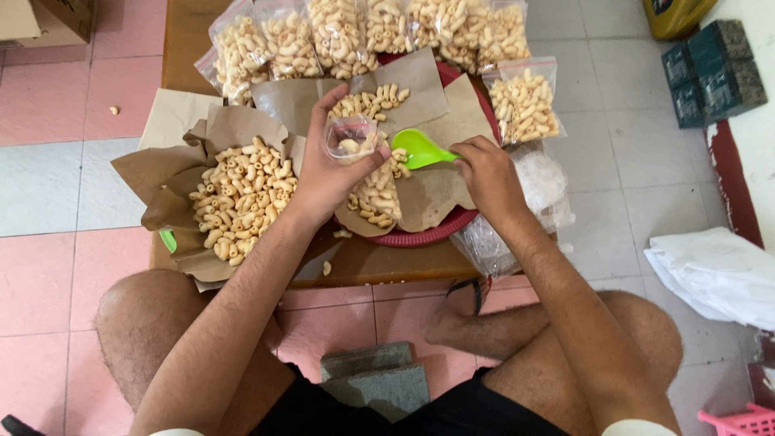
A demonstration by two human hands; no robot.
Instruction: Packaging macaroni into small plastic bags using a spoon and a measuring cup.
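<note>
We hold a small clear plastic bag [350, 137] open in our left hand [327, 173], fingers clasped around it, above the middle of the low wooden table [187, 36]. Our right hand [487, 173] grips a green scoop [421, 148], its bowl just beside the bag, over brown paper [428, 194] strewn with macaroni crackers [242, 198]. Filled bags [523, 103] line the far edge.

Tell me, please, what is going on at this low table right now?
A person sits on the floor at a low table. The left hand holds a small clear bag open, with a few pale curled snacks inside. The right hand holds a green scoop at the bag's mouth. Loose snacks lie heaped on brown paper, and filled bags are lined up along the far edge.
</note>
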